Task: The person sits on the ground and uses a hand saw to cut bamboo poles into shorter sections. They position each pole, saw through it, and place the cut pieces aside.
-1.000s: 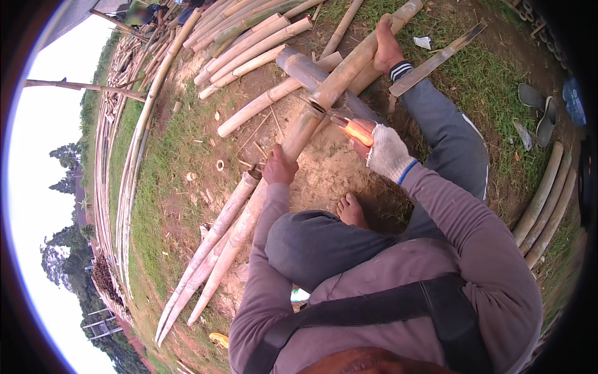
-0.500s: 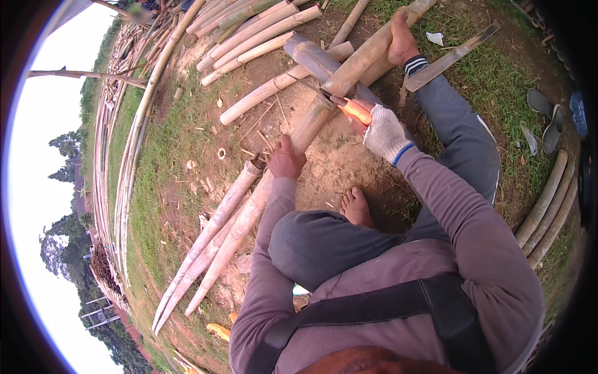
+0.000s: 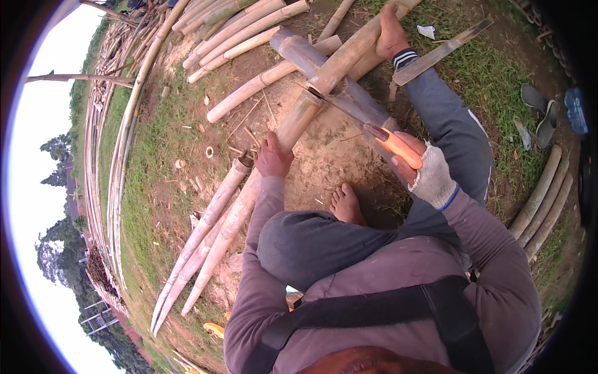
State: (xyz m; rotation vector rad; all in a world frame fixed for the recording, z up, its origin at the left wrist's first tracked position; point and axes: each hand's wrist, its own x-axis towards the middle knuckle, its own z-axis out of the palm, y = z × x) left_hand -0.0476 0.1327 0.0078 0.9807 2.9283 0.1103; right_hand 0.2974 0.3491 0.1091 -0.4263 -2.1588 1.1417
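My left hand (image 3: pixel 274 156) is closed around a pale bamboo pole (image 3: pixel 300 117) running down to the lower left. At the pole's upper end, a dark gap parts it from the bamboo length (image 3: pixel 350 55) beyond, which rests across a greyish bamboo log (image 3: pixel 305 53). My right hand (image 3: pixel 431 174), in a white knitted glove that leaves fingers bare, grips the orange handle of a handsaw (image 3: pixel 398 148). Its thin blade, seen edge-on, points toward the upper left, and the handle is apart from the cut. My bare foot (image 3: pixel 391 34) presses on the far bamboo length.
A machete-like blade (image 3: pixel 443 52) lies across my shin. Several bamboo poles (image 3: pixel 246 34) are piled at the top left, and more lengths (image 3: pixel 545 199) lie at right. Sandals (image 3: pixel 547 124) and a blue plastic bottle (image 3: pixel 575 111) are on the grass. Another pole (image 3: pixel 212 206) lies beside my left arm.
My right hand has drawn the saw back from the bamboo, down and to the right. A dark gap now shows at the cut. My left hand keeps its hold.
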